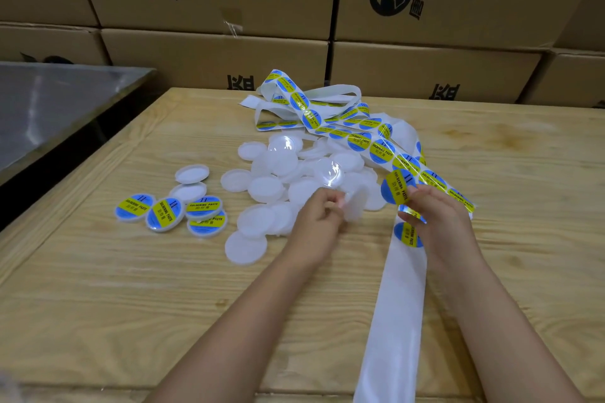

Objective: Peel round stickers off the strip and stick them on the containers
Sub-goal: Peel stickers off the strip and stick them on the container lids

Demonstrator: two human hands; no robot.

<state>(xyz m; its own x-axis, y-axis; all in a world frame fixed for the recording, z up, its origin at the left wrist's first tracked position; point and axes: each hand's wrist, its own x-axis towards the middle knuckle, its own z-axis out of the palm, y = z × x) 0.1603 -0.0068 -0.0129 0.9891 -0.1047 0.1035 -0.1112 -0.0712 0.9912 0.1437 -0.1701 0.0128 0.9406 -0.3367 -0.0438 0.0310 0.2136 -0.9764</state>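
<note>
Just right of the white lid (357, 206), pinched on edge by the left hand (319, 217), a peeled round sticker (394, 188) is gripped in the right hand (438, 219); barely any gap is left tbh.

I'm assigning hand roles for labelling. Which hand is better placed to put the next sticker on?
Probably the right. The right hand pinches a peeled sticker close beside the lid that the left hand holds up on edge, so it need only bring it across.
</note>
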